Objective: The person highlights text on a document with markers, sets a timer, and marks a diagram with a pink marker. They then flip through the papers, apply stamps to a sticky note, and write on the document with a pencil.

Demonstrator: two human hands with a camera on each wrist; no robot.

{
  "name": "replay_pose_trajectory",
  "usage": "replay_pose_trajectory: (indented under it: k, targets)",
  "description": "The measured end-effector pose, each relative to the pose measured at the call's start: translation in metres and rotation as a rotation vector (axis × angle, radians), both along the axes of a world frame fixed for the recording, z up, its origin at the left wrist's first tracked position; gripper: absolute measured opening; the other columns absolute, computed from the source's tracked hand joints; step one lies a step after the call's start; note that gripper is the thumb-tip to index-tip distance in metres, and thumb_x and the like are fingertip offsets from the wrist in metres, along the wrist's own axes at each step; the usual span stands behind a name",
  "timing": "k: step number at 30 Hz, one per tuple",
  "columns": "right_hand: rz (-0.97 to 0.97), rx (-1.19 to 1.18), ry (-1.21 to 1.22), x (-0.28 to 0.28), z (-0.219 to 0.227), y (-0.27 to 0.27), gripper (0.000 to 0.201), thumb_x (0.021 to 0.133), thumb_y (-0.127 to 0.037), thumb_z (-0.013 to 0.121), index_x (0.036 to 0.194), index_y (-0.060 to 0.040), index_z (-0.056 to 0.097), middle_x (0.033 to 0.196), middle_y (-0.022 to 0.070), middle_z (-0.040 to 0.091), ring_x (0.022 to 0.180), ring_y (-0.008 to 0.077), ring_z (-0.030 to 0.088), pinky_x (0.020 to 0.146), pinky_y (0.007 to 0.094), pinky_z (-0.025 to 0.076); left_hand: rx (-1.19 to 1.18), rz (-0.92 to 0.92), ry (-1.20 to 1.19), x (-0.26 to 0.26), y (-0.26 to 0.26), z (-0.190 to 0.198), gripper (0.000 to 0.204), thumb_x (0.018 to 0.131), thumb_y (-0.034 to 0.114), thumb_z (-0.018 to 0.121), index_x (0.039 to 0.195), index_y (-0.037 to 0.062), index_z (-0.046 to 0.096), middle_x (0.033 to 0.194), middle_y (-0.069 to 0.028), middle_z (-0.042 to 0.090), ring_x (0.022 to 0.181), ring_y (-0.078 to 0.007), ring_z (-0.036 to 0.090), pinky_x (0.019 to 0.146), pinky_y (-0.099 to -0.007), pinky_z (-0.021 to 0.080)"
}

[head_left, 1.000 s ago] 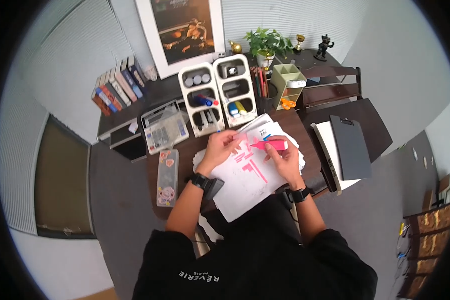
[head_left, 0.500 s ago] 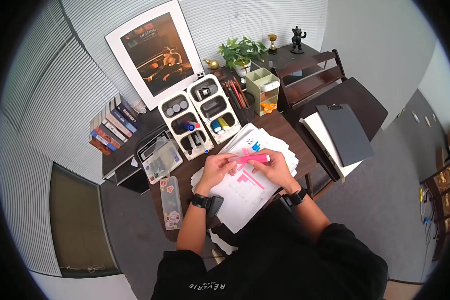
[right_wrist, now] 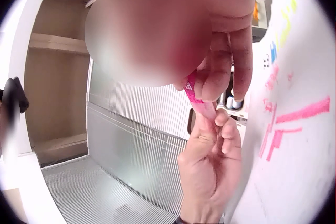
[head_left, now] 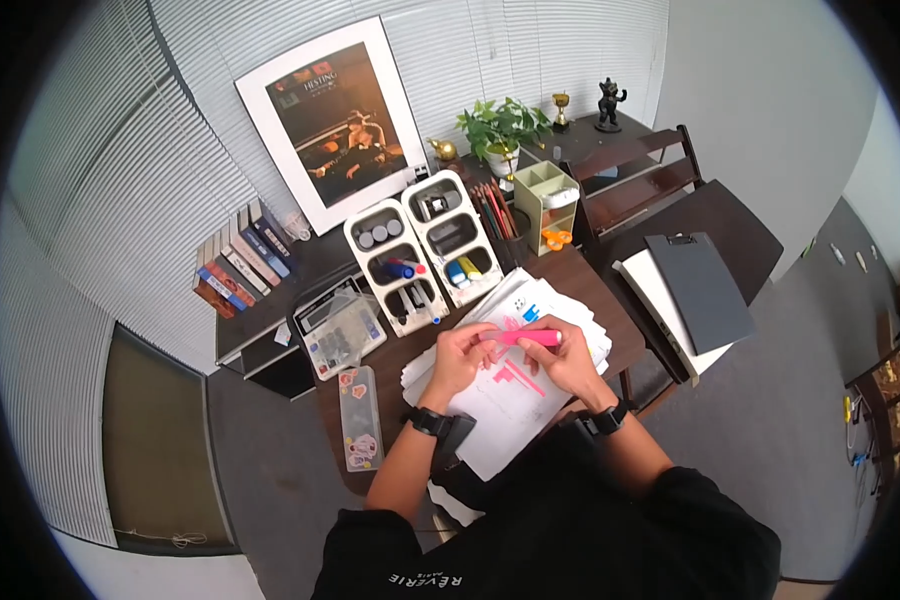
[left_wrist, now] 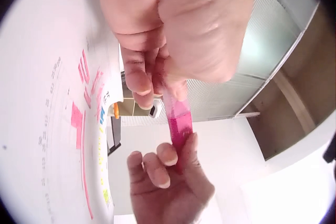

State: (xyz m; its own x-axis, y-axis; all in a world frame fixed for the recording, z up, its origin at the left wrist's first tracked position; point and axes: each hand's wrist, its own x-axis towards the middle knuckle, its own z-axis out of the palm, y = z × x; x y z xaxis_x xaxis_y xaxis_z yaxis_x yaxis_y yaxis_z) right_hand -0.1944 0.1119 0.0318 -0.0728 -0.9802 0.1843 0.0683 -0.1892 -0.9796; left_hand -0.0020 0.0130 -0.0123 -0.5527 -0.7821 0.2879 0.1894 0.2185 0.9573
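A pink marker (head_left: 535, 337) is held level above a stack of papers (head_left: 490, 430) by both hands. The left hand (head_left: 457, 368) pinches its pale, translucent cap end; the right hand (head_left: 572, 365) grips the pink body. In the left wrist view the translucent end meets the pink marker body (left_wrist: 180, 125) between the two hands, and the cap looks seated on it. Pink strokes (head_left: 522, 378) mark the top sheet beneath, with a small blue mark (head_left: 531, 313) near its upper edge. The right wrist view shows the left hand's fingertips around the translucent end (right_wrist: 205, 109).
Behind the papers stand two white organizers (head_left: 395, 262) with pens, a pencil holder (head_left: 511, 238) and a green caddy (head_left: 545, 205) with orange scissors. A sticker-covered case (head_left: 360, 420) and a clear box (head_left: 342, 335) lie left. A dark clipboard (head_left: 705, 290) lies right.
The left hand has moved from beside the marker's tip onto that end, and the marker has lowered from the drawing position to between both hands. The head view has shifted.
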Motion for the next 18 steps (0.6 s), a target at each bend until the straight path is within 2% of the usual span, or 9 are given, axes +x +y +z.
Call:
replay_pose_trajectory:
  k: [3, 7, 9, 10, 12, 13, 16, 17, 18]
  targets:
    - [0.057, 0.030, -0.050, -0.019, 0.021, -0.003, 0.017, 0.104, -0.014, 0.053, 0.115, -0.0015, 0.058, 0.075, 0.0023, 0.059, 0.066, 0.0089, 0.057, 0.057, 0.0251, 0.045, 0.030, 0.010, 0.021, -0.010, 0.007, 0.009, 0.028, 0.095, 0.001, 0.064, 0.123, -0.0066, 0.063, 0.081, -0.0118, 0.070, 0.061, -0.0137, 0.065, 0.054, -0.0259, 0.052]
    - [-0.062, -0.070, 0.109, -0.030, 0.043, -0.030, 0.019, 0.100, -0.018, 0.059, 0.110, -0.0028, 0.064, 0.079, 0.0043, 0.063, 0.066, 0.0112, 0.059, 0.062, 0.0261, 0.048, 0.067, 0.082, 0.076, -0.002, 0.005, 0.018, 0.036, 0.099, 0.008, 0.063, 0.132, -0.0066, 0.057, 0.086, -0.0151, 0.071, 0.067, -0.0166, 0.069, 0.056, -0.0267, 0.055]
    - [-0.243, -0.141, 0.572, -0.027, 0.062, -0.049, 0.022, 0.094, -0.019, 0.065, 0.108, -0.0035, 0.069, 0.084, 0.0109, 0.067, 0.068, 0.0204, 0.064, 0.066, 0.0326, 0.053, 0.086, 0.100, 0.088, 0.001, 0.004, 0.021, 0.037, 0.100, 0.012, 0.062, 0.132, -0.0076, 0.057, 0.088, -0.0165, 0.071, 0.067, -0.0176, 0.070, 0.056, -0.0269, 0.055]
    - [-0.252, -0.146, 0.571, -0.023, 0.067, -0.057, 0.022, 0.094, -0.019, 0.065, 0.108, -0.0035, 0.069, 0.084, 0.0109, 0.067, 0.068, 0.0204, 0.064, 0.066, 0.0326, 0.053, 0.079, 0.093, 0.087, 0.001, 0.004, 0.020, 0.037, 0.100, 0.012, 0.062, 0.132, -0.0076, 0.057, 0.088, -0.0165, 0.071, 0.067, -0.0176, 0.070, 0.056, -0.0269, 0.055]
    - [-0.259, -0.351, 0.847, -0.016, 0.064, -0.083, 0.023, 0.091, -0.017, 0.066, 0.110, -0.0053, 0.072, 0.092, 0.0163, 0.069, 0.078, 0.0299, 0.069, 0.072, 0.0395, 0.055, 0.076, 0.102, 0.093, 0.001, 0.001, 0.017, 0.035, 0.101, 0.011, 0.062, 0.129, -0.0078, 0.058, 0.087, -0.0167, 0.071, 0.065, -0.0178, 0.069, 0.055, -0.0265, 0.055]
    - [-0.223, -0.342, 0.850, -0.016, 0.056, -0.097, 0.032, 0.088, -0.018, 0.067, 0.117, -0.0047, 0.070, 0.100, 0.0194, 0.069, 0.086, 0.0360, 0.069, 0.078, 0.0446, 0.055, 0.076, 0.106, 0.072, 0.002, 0.000, 0.016, 0.034, 0.102, 0.013, 0.060, 0.128, -0.0082, 0.059, 0.086, -0.0154, 0.069, 0.067, -0.0186, 0.069, 0.058, -0.0270, 0.055]
    - [-0.208, -0.314, 0.990, -0.012, 0.027, -0.126, 0.044, 0.087, -0.019, 0.068, 0.127, -0.0018, 0.063, 0.107, 0.0224, 0.068, 0.089, 0.0374, 0.069, 0.081, 0.0459, 0.055, 0.088, 0.095, 0.087, 0.004, -0.001, 0.015, 0.033, 0.102, 0.013, 0.060, 0.127, -0.0080, 0.060, 0.087, -0.0153, 0.069, 0.068, -0.0187, 0.069, 0.058, -0.0274, 0.055]
    - [-0.207, -0.354, 0.989, -0.012, 0.016, -0.131, 0.053, 0.085, -0.019, 0.067, 0.133, 0.0010, 0.057, 0.111, 0.0245, 0.066, 0.091, 0.0386, 0.069, 0.084, 0.0474, 0.055, 0.087, 0.100, 0.086, 0.005, -0.001, 0.015, 0.033, 0.102, 0.013, 0.060, 0.127, -0.0080, 0.060, 0.087, -0.0153, 0.069, 0.068, -0.0187, 0.069, 0.058, -0.0274, 0.055]
    - [-0.205, -0.356, 0.984, -0.010, 0.018, -0.127, 0.053, 0.085, -0.019, 0.067, 0.133, 0.0010, 0.057, 0.111, 0.0245, 0.066, 0.091, 0.0386, 0.069, 0.084, 0.0474, 0.055, 0.089, 0.093, 0.092, 0.005, 0.000, 0.016, 0.033, 0.102, 0.013, 0.060, 0.127, -0.0082, 0.060, 0.087, -0.0153, 0.069, 0.068, -0.0186, 0.069, 0.058, -0.0276, 0.055]
